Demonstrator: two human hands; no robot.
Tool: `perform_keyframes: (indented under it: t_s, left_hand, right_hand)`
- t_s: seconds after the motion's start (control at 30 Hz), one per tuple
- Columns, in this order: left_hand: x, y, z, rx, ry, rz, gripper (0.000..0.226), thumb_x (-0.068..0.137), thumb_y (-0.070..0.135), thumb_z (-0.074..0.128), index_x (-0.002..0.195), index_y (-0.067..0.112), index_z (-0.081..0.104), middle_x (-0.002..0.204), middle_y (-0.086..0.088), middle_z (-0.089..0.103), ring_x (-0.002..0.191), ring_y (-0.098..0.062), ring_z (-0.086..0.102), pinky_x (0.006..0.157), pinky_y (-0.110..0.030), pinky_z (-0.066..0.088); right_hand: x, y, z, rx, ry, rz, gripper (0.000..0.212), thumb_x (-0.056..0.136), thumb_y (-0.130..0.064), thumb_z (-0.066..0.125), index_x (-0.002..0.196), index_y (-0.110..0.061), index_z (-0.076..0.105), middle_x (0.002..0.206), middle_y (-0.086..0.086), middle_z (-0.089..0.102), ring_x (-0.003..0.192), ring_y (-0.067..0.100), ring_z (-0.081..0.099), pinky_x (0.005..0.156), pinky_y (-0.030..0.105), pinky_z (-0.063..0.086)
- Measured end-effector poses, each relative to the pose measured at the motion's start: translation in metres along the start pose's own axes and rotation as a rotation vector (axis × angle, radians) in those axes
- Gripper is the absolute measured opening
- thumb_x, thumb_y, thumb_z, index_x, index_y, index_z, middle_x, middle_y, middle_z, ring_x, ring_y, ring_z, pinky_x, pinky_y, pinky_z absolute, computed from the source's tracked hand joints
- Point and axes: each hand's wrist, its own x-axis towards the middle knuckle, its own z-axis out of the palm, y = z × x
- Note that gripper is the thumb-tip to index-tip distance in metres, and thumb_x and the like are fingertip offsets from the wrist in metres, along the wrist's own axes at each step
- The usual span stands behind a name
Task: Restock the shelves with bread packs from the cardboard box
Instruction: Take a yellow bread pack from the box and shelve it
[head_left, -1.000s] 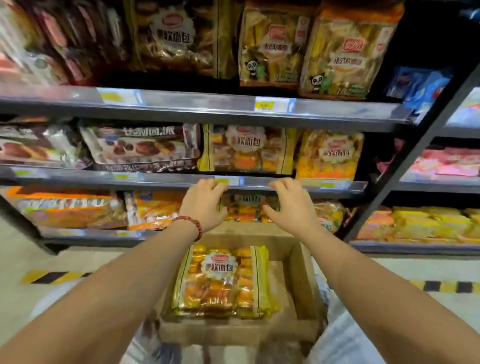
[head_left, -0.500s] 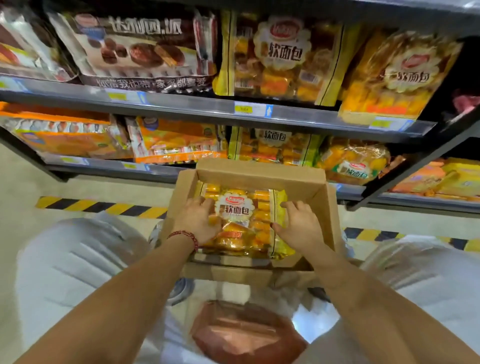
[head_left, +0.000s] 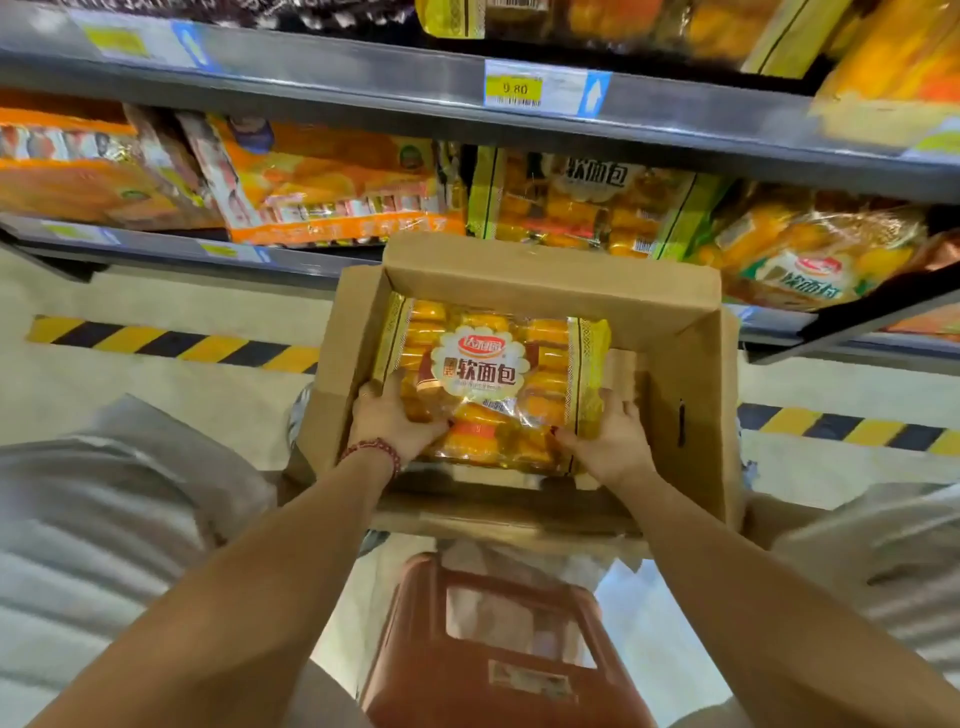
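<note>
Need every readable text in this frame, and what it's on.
"9.80": price tag on the upper shelf edge.
"软面包": bread pack in the cardboard box.
"软面包": yellow pack on the shelf behind.
"软面包": clear bag right of it.
Too blurred: red logos, other price tags, orange packs.

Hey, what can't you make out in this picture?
Head view:
Hidden by the bread pack: whatever lies under it in the cardboard box.
Partly hidden by it: fingers of the left hand and right hand.
Cut by the upper edge: top-shelf packs.
Blurred: left price label.
</note>
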Motion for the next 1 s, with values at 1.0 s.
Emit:
perform_keyframes:
  t_s: [1.0]
  left_hand:
    - [0.028,-0.012,0.015,-0.428,-0.058,-0.201,0.106,0.074,0.039,0.078,0.152,0.030,0.007,0.149,-0.005,0.037,0.136,-0.031,0.034,0.110,-0.048,0.029]
  right_hand:
    - [0.035,0.039,0.016,0.862,-0.177,0.296,0.067,0.085,-0.030,0.070,0.142,-0.018,0.036,0.125,0.002,0.060,0.109,0.021,0.061,0.098,0.044,0.049]
